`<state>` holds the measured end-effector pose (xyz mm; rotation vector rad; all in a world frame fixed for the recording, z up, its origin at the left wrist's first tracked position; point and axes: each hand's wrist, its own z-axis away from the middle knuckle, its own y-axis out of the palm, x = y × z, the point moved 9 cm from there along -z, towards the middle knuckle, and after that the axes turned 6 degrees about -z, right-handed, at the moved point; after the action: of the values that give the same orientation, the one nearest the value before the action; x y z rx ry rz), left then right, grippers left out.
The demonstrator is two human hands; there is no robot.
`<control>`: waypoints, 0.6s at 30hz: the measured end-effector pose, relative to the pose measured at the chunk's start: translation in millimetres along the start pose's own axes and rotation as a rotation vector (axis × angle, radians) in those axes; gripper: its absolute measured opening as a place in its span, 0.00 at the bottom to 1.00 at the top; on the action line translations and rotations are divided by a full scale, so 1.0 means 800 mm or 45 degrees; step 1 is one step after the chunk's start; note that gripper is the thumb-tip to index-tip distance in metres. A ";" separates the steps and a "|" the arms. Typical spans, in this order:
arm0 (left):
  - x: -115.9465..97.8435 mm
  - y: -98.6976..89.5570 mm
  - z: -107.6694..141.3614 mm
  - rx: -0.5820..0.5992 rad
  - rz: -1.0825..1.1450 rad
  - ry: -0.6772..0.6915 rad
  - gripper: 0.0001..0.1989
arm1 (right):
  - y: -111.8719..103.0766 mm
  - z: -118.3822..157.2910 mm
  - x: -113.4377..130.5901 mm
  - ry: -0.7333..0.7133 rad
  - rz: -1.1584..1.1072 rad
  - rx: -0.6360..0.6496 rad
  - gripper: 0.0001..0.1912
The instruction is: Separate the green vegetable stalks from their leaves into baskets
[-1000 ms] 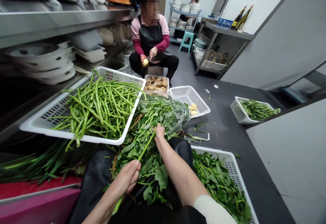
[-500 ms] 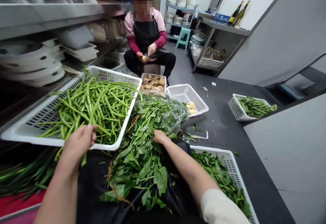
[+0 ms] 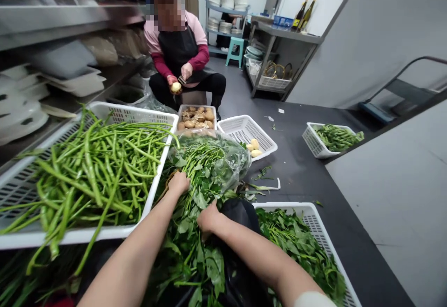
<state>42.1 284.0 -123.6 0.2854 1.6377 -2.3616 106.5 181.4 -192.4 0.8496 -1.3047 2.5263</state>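
Observation:
A pile of leafy greens [image 3: 185,228] with long stems lies across my lap, its far end in a clear plastic bag [image 3: 233,160]. My left hand [image 3: 179,183] is closed around stems at the pile's left side. Just nearer and to the right, my right hand [image 3: 208,218] is curled into the same greens, its fingertips hidden by leaves. Beside my left forearm stands a white basket [image 3: 153,195] heaped with long green pods [image 3: 94,172]. Another white basket [image 3: 326,232] holds more leafy greens [image 3: 296,242], right of my knee.
A co-worker [image 3: 178,51] sits opposite, holding a peeler and a potato [image 3: 175,87]. In front are a crate of unpeeled potatoes [image 3: 195,118] and a basket [image 3: 268,141] with several peeled ones. Metal shelving [image 3: 52,25] runs along the left; a small basket of greens [image 3: 316,144] stands right.
My left hand has moved right, from the pod basket's near rim to the leafy greens. My right hand sits lower in the pile. The view has shifted, so the pod basket looks larger and nearer.

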 end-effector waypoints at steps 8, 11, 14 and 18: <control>0.021 -0.062 0.017 0.030 0.421 -0.001 0.08 | -0.145 0.098 0.030 -0.270 -0.448 -0.546 0.13; 0.022 -0.094 0.061 0.117 0.879 0.069 0.10 | -0.148 0.116 0.029 -0.297 -0.977 -0.527 0.11; 0.014 -0.104 0.107 0.261 1.428 0.068 0.10 | -0.143 0.128 0.040 -0.301 -1.410 -0.501 0.14; 0.001 -0.093 0.147 0.299 1.764 0.017 0.09 | -0.175 0.175 0.073 -0.434 -1.290 -0.788 0.13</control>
<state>16.0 198.2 -17.1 1.0478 0.6493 -1.3882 170.9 148.4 1.1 1.3399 -1.1715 1.1613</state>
